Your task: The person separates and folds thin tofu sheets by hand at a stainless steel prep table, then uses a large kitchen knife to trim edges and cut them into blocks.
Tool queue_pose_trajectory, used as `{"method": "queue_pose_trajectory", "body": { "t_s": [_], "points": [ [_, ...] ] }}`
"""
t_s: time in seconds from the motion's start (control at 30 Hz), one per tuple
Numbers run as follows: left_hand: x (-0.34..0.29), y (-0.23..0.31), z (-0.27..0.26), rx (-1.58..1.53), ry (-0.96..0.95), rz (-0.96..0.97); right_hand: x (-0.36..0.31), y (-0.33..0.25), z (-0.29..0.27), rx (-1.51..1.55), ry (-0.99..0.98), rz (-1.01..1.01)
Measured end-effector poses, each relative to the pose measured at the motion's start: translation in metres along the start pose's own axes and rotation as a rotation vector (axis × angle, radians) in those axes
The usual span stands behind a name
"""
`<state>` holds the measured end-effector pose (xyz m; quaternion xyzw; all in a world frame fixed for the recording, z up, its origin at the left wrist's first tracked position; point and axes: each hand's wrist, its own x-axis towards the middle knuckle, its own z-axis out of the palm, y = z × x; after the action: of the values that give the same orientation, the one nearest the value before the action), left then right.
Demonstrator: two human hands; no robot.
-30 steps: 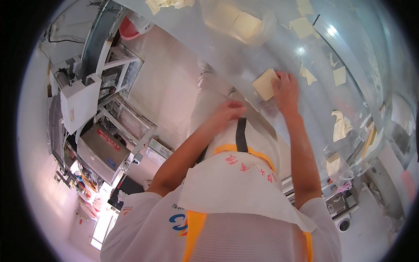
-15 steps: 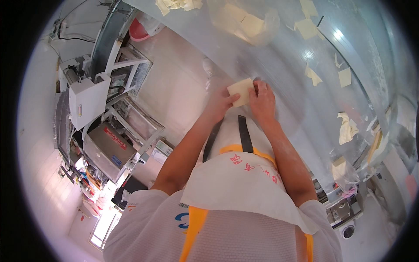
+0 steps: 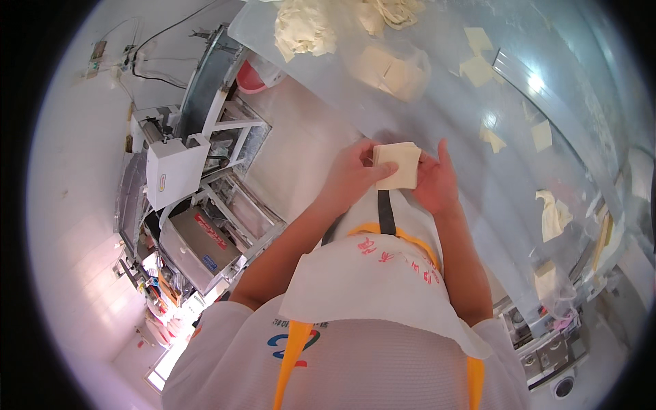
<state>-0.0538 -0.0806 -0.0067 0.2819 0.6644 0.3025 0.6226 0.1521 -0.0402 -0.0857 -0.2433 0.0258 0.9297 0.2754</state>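
Observation:
A small stack of pale square dough wrappers (image 3: 402,164) is held in front of my apron, near the table's edge. My left hand (image 3: 350,176) grips the stack from its left side, thumb flat on the top wrapper and fingers bent at the far-left corner and behind. At the right edge of the stack, my right hand (image 3: 437,183) is open with its thumb raised and its fingers stretched beside the wrappers. Part of those fingers is hidden by the stack.
On the grey table (image 3: 451,116) lie a plastic bag of wrappers (image 3: 393,72), a heap of dough pieces (image 3: 304,31), loose squares (image 3: 478,70) and a crumpled scrap (image 3: 553,217). A white machine (image 3: 176,171) on a metal frame and a red basin (image 3: 249,78) are to the left.
The stack has shifted slightly right and down and turned more upright. My right hand has opened, its thumb lifting off the wrappers, while my left hand keeps its grip. The view has shifted.

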Motion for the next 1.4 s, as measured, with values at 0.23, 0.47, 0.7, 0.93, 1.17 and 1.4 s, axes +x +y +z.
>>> {"method": "queue_pose_trajectory", "body": {
  "t_s": [0.23, 0.47, 0.7, 0.93, 1.17, 1.4],
  "points": [
    [0.025, 0.032, -0.015, -0.013, 0.061, 0.050, -0.019, -0.035, 0.067, -0.844, 0.285, -0.288],
    [0.154, 0.088, -0.080, 0.539, 0.744, 0.827, 0.005, -0.092, 0.194, -1.563, 0.472, -0.599],
    [0.174, 0.113, -0.114, -0.145, 0.092, 0.280, 0.120, -0.102, 0.184, -2.269, 0.392, -0.693],
    [0.180, 0.117, -0.124, -0.322, -0.064, 0.289, 0.188, -0.071, 0.137, -2.459, 0.501, -0.332],
    [0.172, 0.123, -0.138, -0.360, -0.142, 0.170, 0.221, -0.117, 0.147, -2.059, 0.086, 0.077],
    [0.178, 0.130, -0.142, -0.379, -0.133, 0.088, 0.262, -0.123, 0.121, -2.084, 0.385, 0.306]
  ]
}}
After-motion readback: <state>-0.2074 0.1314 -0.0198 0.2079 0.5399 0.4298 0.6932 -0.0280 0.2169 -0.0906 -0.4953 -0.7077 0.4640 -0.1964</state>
